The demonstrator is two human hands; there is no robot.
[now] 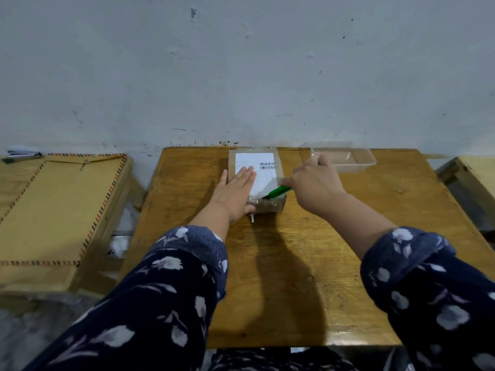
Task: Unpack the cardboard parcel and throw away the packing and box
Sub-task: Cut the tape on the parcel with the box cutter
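A small flat brown cardboard parcel (255, 178), wrapped in clear tape and bearing a white printed shipping label (255, 171), lies at the middle of the far edge of the worn wooden desk (308, 263), close to the wall. The left hand (235, 192) lies flat on its top, fingers straight and together, palm pressing down over the label's left side. The right hand (314, 183) comes in from the right with its fingers curled around a green-handled cutter (278, 192), whose tip sits at the parcel's near right corner; whether a blade is out I cannot tell, it is too small to make out.

Near the desk's far right corner stands an empty clear plastic tray (345, 159), just beyond the right hand. Off the desk's left edge a large brown envelope with a striped border (53, 210) rests on another wooden surface.

The parcel still looks sealed, so I take this to be the opening cut. To do it well, I would keep the pressing palm firm so the light box cannot skid toward the wall, and keep those fingers clear of the tool's line. The tip should run shallow along the taped seam, only deep enough to part the tape, since whatever is inside lies just under the thin card. Drawing the stroke away from the holding hand seems safest.
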